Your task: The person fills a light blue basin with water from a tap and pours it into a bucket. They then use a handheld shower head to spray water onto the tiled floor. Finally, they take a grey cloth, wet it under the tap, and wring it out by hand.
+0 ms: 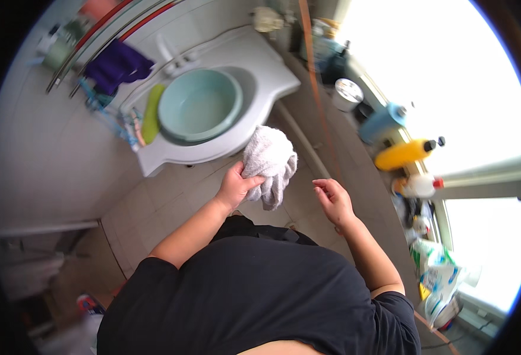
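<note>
My left hand [235, 186] grips a crumpled whitish towel [270, 160] just below the front edge of a white washbasin [260, 65]. A pale green plastic bowl [199, 105] sits in the basin. My right hand [333, 198] hangs to the right of the towel, fingers loosely curled and holding nothing, a short gap away from the cloth. Both forearms rise from my black shirt at the bottom of the view.
A green brush [151, 112] lies on the basin's left rim, with a purple cloth [118, 65] on a rail behind. Along the bright windowsill at right stand a blue bottle [382, 121], a yellow bottle [404, 154] and a white bottle [417, 185]. Tiled floor lies below.
</note>
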`<state>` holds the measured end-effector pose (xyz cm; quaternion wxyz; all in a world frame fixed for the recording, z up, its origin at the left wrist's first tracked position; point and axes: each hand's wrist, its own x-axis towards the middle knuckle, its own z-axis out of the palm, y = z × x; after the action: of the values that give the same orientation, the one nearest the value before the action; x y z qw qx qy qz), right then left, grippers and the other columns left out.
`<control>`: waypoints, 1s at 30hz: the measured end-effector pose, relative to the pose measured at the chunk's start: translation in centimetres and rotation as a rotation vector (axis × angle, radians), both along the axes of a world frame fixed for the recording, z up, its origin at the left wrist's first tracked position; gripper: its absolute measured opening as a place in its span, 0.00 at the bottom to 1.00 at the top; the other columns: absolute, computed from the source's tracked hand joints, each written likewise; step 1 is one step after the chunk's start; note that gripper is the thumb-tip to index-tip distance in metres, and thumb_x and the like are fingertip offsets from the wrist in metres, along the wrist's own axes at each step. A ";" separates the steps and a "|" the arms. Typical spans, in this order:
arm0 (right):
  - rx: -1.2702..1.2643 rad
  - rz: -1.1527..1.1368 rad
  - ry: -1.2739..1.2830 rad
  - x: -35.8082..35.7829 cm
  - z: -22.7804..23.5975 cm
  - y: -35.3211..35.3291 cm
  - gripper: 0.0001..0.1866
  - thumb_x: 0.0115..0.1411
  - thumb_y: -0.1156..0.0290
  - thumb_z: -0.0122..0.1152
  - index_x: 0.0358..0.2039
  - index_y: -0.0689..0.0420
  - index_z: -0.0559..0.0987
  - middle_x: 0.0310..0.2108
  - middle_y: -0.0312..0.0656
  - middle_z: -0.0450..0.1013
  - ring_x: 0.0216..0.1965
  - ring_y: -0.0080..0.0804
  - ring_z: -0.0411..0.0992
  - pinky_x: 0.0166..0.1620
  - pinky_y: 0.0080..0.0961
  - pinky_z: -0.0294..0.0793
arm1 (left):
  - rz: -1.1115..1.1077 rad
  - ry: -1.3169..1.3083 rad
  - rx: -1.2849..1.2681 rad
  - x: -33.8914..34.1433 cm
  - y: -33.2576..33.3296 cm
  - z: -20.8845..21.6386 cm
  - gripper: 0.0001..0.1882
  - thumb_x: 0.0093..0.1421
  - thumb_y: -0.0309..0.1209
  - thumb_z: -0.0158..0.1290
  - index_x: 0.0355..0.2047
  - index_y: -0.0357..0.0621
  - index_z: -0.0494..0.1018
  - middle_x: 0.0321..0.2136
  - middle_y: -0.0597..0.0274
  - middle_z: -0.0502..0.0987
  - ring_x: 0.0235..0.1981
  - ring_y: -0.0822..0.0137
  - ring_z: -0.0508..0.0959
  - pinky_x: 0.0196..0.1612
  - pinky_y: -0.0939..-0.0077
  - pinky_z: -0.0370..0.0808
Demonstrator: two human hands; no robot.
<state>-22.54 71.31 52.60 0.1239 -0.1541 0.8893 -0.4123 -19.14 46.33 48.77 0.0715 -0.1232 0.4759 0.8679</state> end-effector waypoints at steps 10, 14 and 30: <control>0.013 0.002 -0.297 -14.8 -10.8 -10.7 0.20 0.52 0.65 0.53 0.42 0.64 0.68 0.29 0.44 0.71 0.27 0.28 0.70 0.31 0.23 0.68 | 0.486 -0.134 -0.135 9.5 -10.0 -0.8 0.21 0.43 0.26 0.54 0.40 0.33 0.64 0.35 0.59 0.70 0.37 0.70 0.70 0.42 0.77 0.66; 0.150 -0.180 -0.318 -21.0 -12.5 -17.4 0.27 0.47 0.65 0.53 0.47 0.66 0.62 0.37 0.51 0.68 0.41 0.40 0.67 0.36 0.32 0.69 | 0.601 -0.222 -0.174 12.1 -11.6 -1.3 0.21 0.44 0.25 0.53 0.40 0.34 0.64 0.35 0.60 0.70 0.36 0.70 0.70 0.41 0.78 0.66; -0.064 0.161 0.242 -24.3 0.9 -19.3 0.19 0.45 0.72 0.53 0.41 0.58 0.71 0.27 0.41 0.73 0.28 0.26 0.71 0.34 0.19 0.68 | 0.832 -0.336 -0.268 7.0 -6.6 -1.5 0.26 0.45 0.29 0.54 0.44 0.32 0.61 0.38 0.58 0.69 0.39 0.69 0.69 0.43 0.75 0.65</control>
<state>-46.88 52.04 53.46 0.0433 -0.2774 0.8689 -0.4076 -12.19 39.76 47.30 -0.2231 -0.4505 0.4757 0.7218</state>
